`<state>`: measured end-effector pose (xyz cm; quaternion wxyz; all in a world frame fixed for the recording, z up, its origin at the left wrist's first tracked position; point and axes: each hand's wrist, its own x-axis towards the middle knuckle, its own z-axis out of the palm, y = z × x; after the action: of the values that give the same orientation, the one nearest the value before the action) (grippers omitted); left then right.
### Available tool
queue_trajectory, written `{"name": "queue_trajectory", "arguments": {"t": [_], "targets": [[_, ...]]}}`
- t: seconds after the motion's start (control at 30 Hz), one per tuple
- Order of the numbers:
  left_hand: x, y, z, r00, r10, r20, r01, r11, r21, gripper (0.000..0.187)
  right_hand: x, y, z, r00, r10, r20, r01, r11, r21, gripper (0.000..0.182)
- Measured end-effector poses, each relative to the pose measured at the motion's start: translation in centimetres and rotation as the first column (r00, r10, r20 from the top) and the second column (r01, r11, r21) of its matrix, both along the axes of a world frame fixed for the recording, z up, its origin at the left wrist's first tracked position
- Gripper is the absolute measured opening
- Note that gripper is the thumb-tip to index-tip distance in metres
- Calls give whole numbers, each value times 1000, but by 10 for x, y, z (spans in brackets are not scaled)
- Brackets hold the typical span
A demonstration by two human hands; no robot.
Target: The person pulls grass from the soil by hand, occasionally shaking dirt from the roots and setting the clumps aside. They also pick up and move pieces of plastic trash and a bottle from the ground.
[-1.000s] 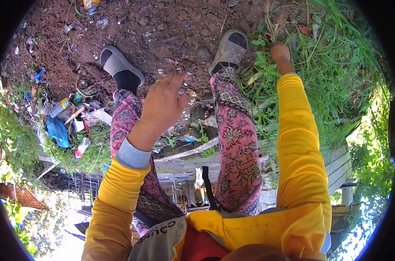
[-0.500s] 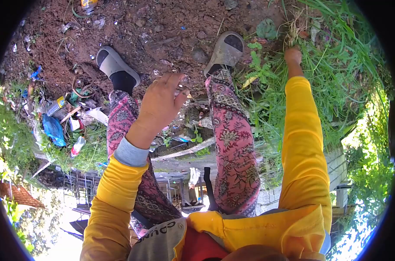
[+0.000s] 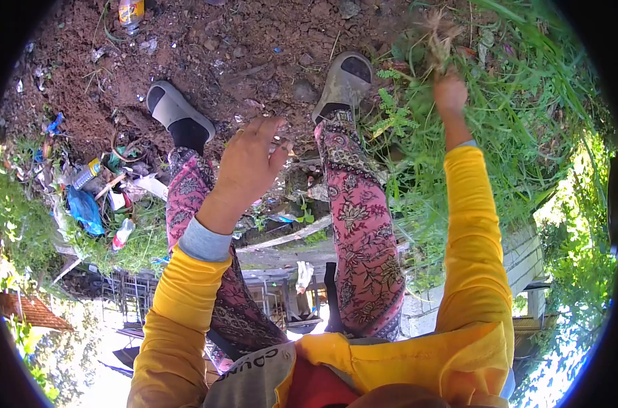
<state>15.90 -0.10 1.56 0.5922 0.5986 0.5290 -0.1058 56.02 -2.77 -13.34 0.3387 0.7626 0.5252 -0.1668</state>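
My right hand (image 3: 451,94), slightly blurred, is closed around a clump of weeds (image 3: 439,42). Its pale, root-like end sticks up past my fist, over the border of bare soil and green growth. Long grass (image 3: 520,109) surrounds that hand on its right and below. My left hand (image 3: 252,158) hangs in the air above my left lower leg, with thumb and fingers apart and nothing seen in it. Beyond its fingertips lies brown soil (image 3: 268,75) strewn with small scraps.
My feet stand in grey slides, the left slide (image 3: 176,109) and the right slide (image 3: 343,81), on the soil. To the left lies litter: a blue plastic bag (image 3: 84,207), a plastic bottle (image 3: 87,173) and a small bottle (image 3: 123,233). Another bottle (image 3: 131,15) lies at the far edge.
My right hand has shifted slightly left and toward me, and the weed clump's pale end now stands clearer of the grass. My left hand has barely moved.
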Motion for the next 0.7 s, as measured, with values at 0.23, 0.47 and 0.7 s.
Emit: {"name": "queue_trajectory", "arguments": {"t": [0.23,0.47,0.7], "targets": [[-13,6,-6,999,-1,-34,0,999,-35,35,70,35,-64,935,-304,181,315,948,-35,33],[-11,10,-9,998,-49,-45,50,999,20,36,88,29,-99,888,-412,205,452,867,-212,37],[-3,8,-15,997,-67,-25,67,998,13,36,98,18,-90,992,-124,2,121,964,-239,39]]}}
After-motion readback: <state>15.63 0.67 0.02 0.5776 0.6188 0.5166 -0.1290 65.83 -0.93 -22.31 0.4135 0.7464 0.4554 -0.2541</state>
